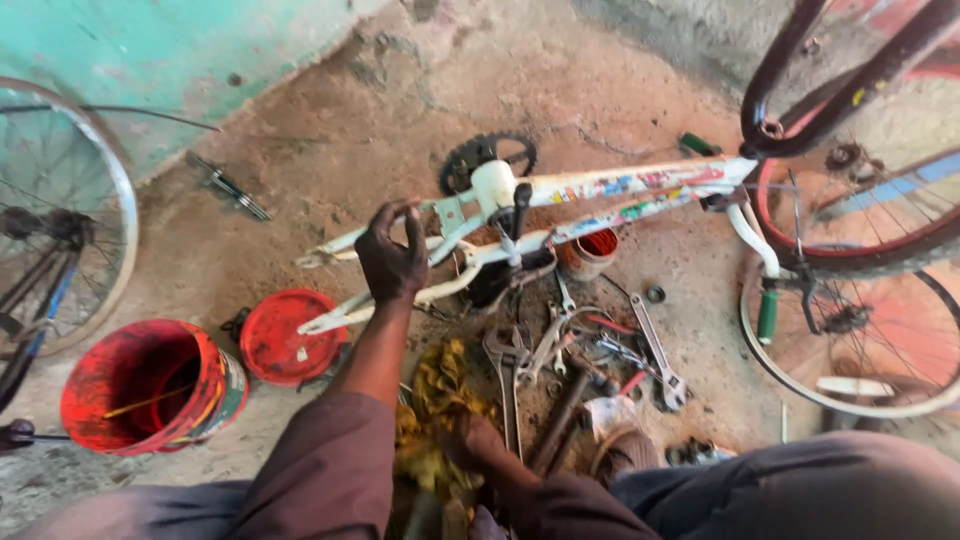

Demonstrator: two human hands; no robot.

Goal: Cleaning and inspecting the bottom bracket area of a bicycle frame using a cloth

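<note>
Yellow rag (437,420) mostly hides the right hand (478,440), perhaps gripping it.

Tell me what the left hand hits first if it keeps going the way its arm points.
The left hand already grips the white bicycle frame; beyond that, likely bare concrete floor, though depth is unclear.

A bicycle repair workshop; wrenches (640,350) strewn on dirt floor (330,130), wheels (50,220), a stripped frame (600,195).

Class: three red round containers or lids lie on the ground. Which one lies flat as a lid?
The red lid, a shallow disc between the big red bucket and the small red can.
</note>
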